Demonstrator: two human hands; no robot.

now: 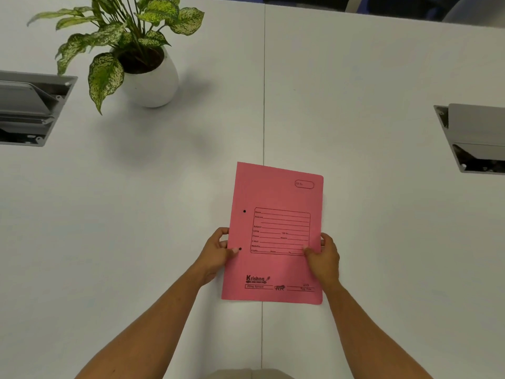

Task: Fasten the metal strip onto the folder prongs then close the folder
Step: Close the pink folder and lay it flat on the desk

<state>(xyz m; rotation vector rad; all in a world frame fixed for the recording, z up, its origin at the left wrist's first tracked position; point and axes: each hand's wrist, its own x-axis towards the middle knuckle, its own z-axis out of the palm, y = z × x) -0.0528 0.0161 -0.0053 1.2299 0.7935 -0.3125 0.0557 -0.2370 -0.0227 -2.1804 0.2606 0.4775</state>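
Note:
A pink paper folder (276, 195) is closed, its printed front cover facing up, with two small dark holes along its left edge. My left hand (217, 253) grips the folder's left edge, thumb on top near the lower hole. My right hand (323, 255) grips the right edge, thumb on the cover. The folder sits over the seam of the white table (164, 214), held slightly tilted. No metal strip or prongs show; the inside of the folder is hidden.
A potted plant (144, 64) in a white pot stands at the back left. Grey cable hatches are sunk into the table at the left (30, 108) and right (472, 138) edges.

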